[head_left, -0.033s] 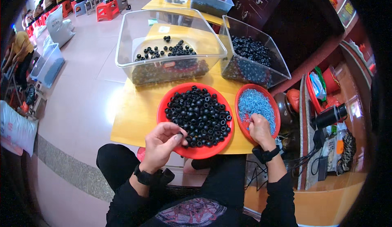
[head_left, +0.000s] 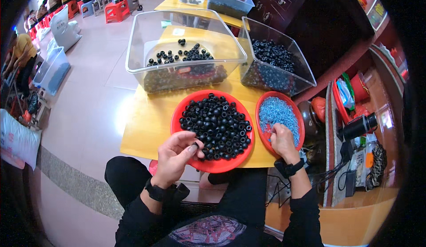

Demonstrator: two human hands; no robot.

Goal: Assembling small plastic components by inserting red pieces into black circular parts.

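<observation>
A round red tray (head_left: 174,119) near the table's front edge holds a heap of small black ring-shaped parts (head_left: 216,122). Over its lower left rim, my left hand (head_left: 174,157) is closed, pinching one black ring-shaped part (head_left: 195,145) between thumb and fingers. To the right stands a smaller red tray (head_left: 302,125) with many tiny light-blue pieces (head_left: 276,110). My right hand (head_left: 284,144) reaches into it, fingertips pressed together down at the pieces. Whatever lies between those fingertips is too small or hidden to make out.
Behind the trays, a large clear bin (head_left: 186,76) and another clear bin (head_left: 277,78) hold more black parts on the yellow table (head_left: 137,136). A cluttered shelf (head_left: 355,171) stands on the right. People sit on red stools (head_left: 116,11) at the far left.
</observation>
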